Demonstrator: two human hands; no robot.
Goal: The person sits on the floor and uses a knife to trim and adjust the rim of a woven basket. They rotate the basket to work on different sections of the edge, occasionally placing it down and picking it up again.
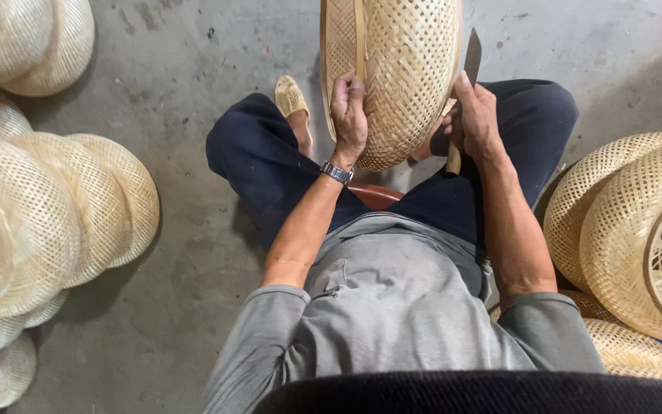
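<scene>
Basket [411, 69] of woven bamboo stands on its edge between the person's knees, its rounded back turned toward the camera and its top cut off by the upper edge of the view. The left hand [349, 115] grips the rim on the basket's left side, fingers curled over the flat hoop and thumb pressed against the weave. The right hand [475, 119] is closed around the wooden handle of a knife [465, 92], whose dark blade points up and lies against the basket's right edge (the forefinger stretches along the blade's back). A metal wristwatch [336, 172] sits on the left wrist. The person wears a grey shirt [392, 307] and dark blue trousers [270, 165], and sits on a low reddish stool [373, 195], of which only a small part shows between the legs. One foot in a woven sandal [291, 98] rests on the grey concrete floor [185, 92], just left of the basket. Stacks of pale finished baskets [47, 207] lie well apart on the left, and more golden ones [630, 230] are heaped close by the right elbow.
</scene>
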